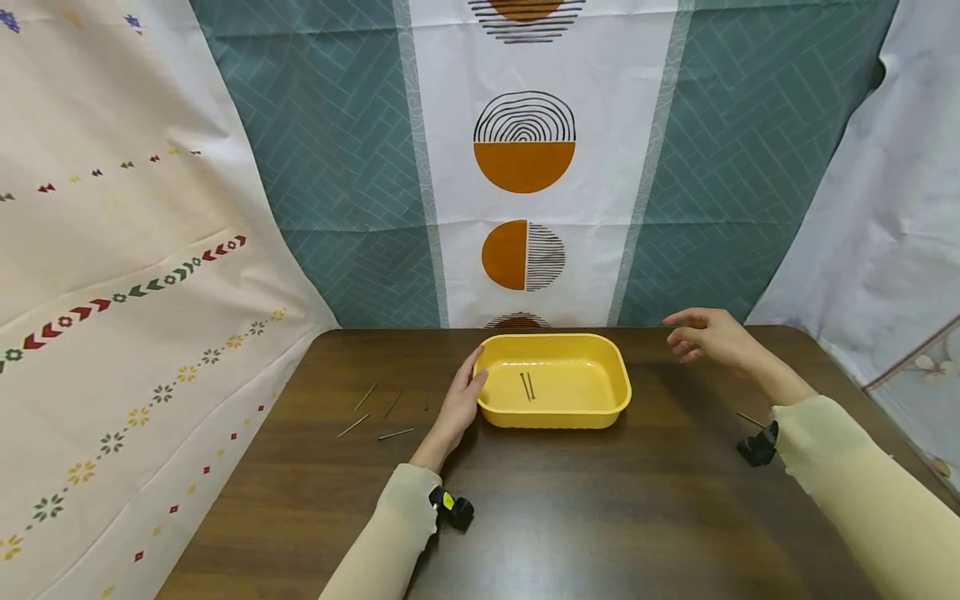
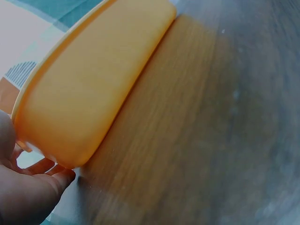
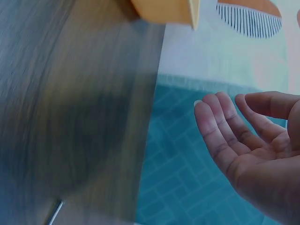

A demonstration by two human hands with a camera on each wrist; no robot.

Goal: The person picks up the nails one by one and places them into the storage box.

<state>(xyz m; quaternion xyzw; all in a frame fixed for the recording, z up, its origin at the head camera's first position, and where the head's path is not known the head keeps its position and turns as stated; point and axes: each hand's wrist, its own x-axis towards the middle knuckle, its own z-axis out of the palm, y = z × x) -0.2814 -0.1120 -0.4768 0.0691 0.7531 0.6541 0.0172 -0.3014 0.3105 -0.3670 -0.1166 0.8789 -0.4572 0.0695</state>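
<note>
A yellow rectangular tray [image 1: 555,421] stands on the brown table, with two thin metal nails [image 1: 527,387] lying inside it. My left hand [image 1: 459,402] holds the tray's left end; in the left wrist view its fingers [image 2: 61,176] curl at the tray's lower corner. To the right of the tray, my right hand [image 1: 708,337] hovers above the table with loosely bent fingers and nothing in them. Another nail [image 1: 750,419] lies by the right wrist, partly hidden in the head view.
Several loose nails [image 1: 395,434] are scattered on the table left of the tray. Patterned cloth [image 1: 360,167] hangs behind the table's back edge, and pale cloths [image 1: 112,350] stand at both sides. A black wrist camera [image 1: 757,446] is strapped to the right wrist.
</note>
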